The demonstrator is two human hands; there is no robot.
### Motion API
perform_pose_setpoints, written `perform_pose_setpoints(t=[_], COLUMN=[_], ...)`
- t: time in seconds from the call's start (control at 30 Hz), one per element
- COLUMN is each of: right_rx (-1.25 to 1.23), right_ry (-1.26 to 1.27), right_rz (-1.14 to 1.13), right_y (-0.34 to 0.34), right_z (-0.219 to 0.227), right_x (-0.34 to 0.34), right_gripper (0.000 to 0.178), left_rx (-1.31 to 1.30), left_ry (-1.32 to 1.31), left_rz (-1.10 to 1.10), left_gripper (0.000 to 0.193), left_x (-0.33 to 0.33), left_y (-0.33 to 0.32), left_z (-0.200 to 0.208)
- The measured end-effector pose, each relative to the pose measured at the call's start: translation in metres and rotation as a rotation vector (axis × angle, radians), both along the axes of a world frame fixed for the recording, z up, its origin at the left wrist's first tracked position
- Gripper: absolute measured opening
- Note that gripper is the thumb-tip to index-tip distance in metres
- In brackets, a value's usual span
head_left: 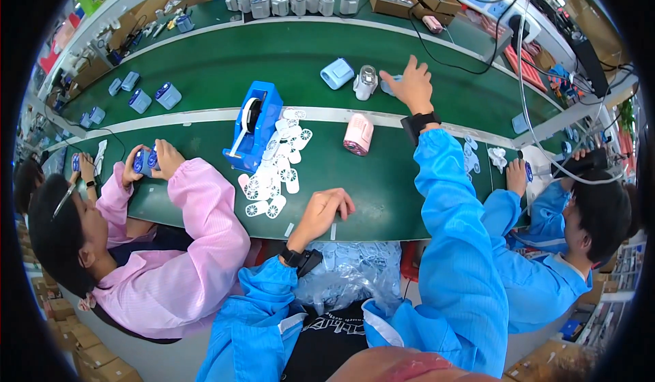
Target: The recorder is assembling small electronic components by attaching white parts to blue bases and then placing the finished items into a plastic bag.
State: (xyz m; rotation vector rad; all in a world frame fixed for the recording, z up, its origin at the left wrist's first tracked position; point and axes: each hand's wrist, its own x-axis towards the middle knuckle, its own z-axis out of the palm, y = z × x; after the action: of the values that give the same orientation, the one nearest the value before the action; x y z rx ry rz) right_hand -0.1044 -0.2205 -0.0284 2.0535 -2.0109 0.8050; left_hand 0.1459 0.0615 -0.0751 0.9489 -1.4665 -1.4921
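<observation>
Left hand (pixel 326 213) rests near the bench's near edge, fingers loosely curled; no object shows in it, though its underside is hidden. Beyond it, left, white cards (pixel 280 170) lie scattered beside the tape dispenser (pixel 254 128). Pink unit (pixel 358 134) lies ahead and slightly right of the left hand, well apart; long axis near-to-far, dark end toward the wearer. Right hand (pixel 411 85) is stretched across the rail (pixel 327 113), fingers spread wide, not closed around anything visible. Blue unit (pixel 388 89) sits below the thumb, partly covered by the hand; contact, pointing and long axis cannot be told. Just left of it is the grey unit (pixel 366 82), long axis near-to-far, rounded clear end away. Farther left, pale-blue unit (pixel 337 74) lies obliquely.
</observation>
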Motion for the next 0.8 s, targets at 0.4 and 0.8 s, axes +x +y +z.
perform_pose_setpoints(t=[0.4, 0.8], right_rx=[0.714, 0.174], right_ry=[-0.527, 0.238], right_rz=[0.737, 0.002], right_y=[0.154, 0.201], right_z=[0.078, 0.01], right_x=[-0.037, -0.101], right_gripper=[0.073, 0.041], left_rx=[0.158, 0.343], left_ry=[0.317, 0.546], left_rz=[0.226, -0.243], left_gripper=[0.04, 0.074], left_x=[-0.02, -0.006], left_y=[0.002, 0.004], left_z=[0.04, -0.016])
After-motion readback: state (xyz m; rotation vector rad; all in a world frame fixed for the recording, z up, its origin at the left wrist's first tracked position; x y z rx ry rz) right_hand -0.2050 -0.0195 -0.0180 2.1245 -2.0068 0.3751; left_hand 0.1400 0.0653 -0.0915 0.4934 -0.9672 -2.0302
